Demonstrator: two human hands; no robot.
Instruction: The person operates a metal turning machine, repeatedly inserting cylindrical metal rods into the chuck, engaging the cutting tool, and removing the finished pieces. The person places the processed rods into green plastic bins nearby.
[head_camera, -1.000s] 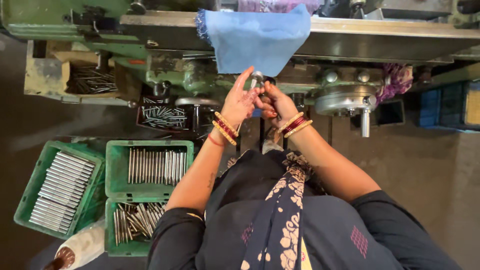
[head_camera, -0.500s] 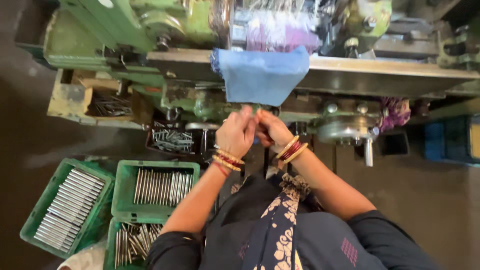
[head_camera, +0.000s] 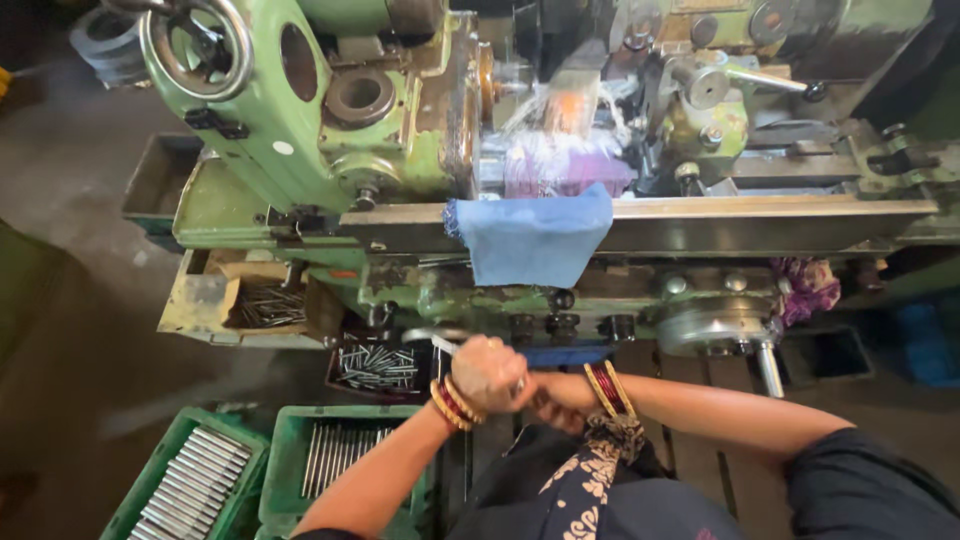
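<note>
Head view shows us a green lathe (head_camera: 300, 130) filling the upper frame, its paint chipped and oily, with a blue cloth (head_camera: 530, 240) draped over the front rail. Below it we see a grey, stained concrete floor (head_camera: 70, 300). Two green crates (head_camera: 350, 455) of metal rods sit on the floor at lower left, and a dark tray (head_camera: 375, 368) of short pins lies under the machine. Our left hand (head_camera: 488, 372) is fisted around a metal rod (head_camera: 443, 344), fingers clamped on it, close in front of the lathe. Our right hand (head_camera: 562, 398) touches the left; we cannot tell how its fingers stand.
</note>
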